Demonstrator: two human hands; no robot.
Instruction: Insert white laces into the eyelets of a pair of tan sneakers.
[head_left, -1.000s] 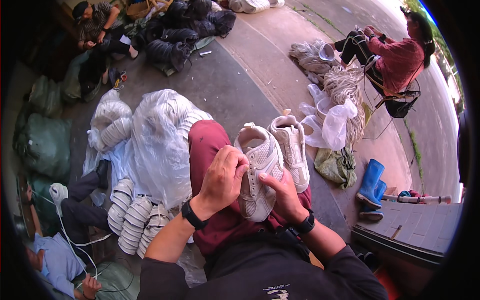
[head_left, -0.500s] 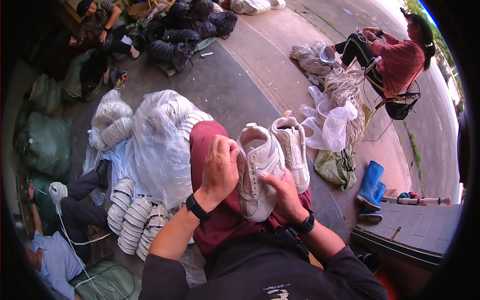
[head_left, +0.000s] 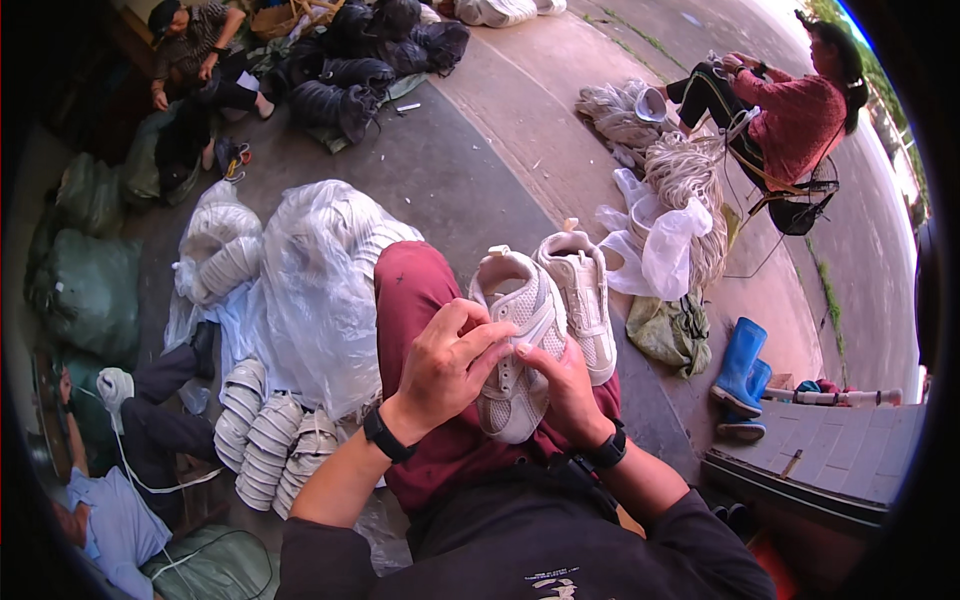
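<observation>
The right hand clasps the right side of an off-white, round-toed mesh sneaker; the left hand curls over its front, whether pinching cannot be told.

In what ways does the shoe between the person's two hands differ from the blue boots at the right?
Colour: the shoe is pale, off-white; the boots are blue.
Shape: the shoe is low, with eyelets; the boots have tall, smooth shafts.
Handling: the right hand holds the shoe and the left hand is at its front; the boots are apart from both hands.
Shared: both are footwear.
</observation>
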